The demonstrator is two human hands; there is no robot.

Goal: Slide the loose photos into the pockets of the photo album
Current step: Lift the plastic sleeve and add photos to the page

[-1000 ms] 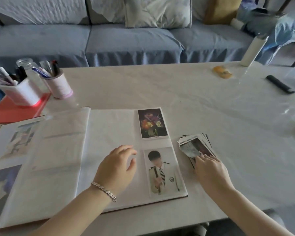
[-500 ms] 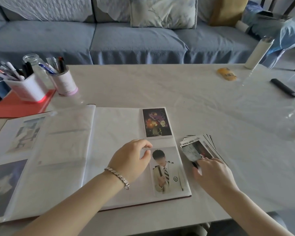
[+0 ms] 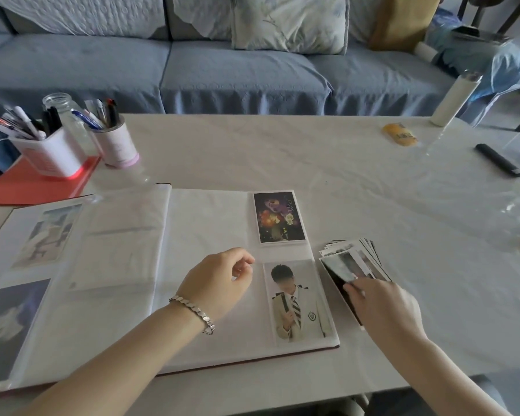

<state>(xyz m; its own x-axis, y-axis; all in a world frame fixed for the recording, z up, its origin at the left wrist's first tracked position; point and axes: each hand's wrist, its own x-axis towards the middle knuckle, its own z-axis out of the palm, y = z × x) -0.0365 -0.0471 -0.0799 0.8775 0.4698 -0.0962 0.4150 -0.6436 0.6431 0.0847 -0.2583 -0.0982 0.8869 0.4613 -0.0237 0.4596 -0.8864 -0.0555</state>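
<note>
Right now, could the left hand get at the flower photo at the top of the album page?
Probably yes. The left hand is over the album page, just below and left of the flower photo, with only bare page between them. The right hand is busy at the loose photos.

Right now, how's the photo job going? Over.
Left hand curled over album page, grip unclear. Right hand pinching top photo of loose stack. Flower photo, portrait photo already pocketed. Nothing in the way.

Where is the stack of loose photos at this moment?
In the head view, the stack of loose photos lies on the table just right of the open album, with the right hand touching its near end.
</note>
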